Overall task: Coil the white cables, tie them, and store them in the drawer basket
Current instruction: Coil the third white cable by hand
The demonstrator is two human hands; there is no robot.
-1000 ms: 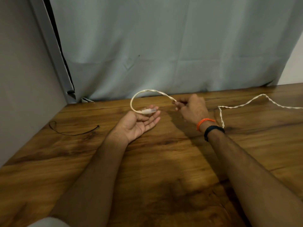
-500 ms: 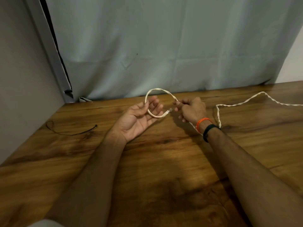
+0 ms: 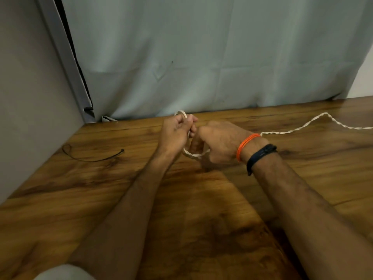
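Note:
A white braided cable (image 3: 298, 128) runs across the wooden table (image 3: 201, 209) from the right edge to my hands. My left hand (image 3: 177, 132) has its fingers curled round a small loop of the cable; the loop shows above the fingers and hangs below the palm. My right hand (image 3: 217, 142), with an orange thread and a dark band at its wrist, grips the cable just beside the left hand. The cable's end is hidden inside my hands. No drawer basket is in view.
A thin black tie (image 3: 90, 155) lies on the table at the left, near the grey wall. A pale curtain (image 3: 201, 57) hangs behind the table's far edge.
My left hand has turned over and its fingers have curled round the loop. My right hand has moved against it, and the loop has become smaller.

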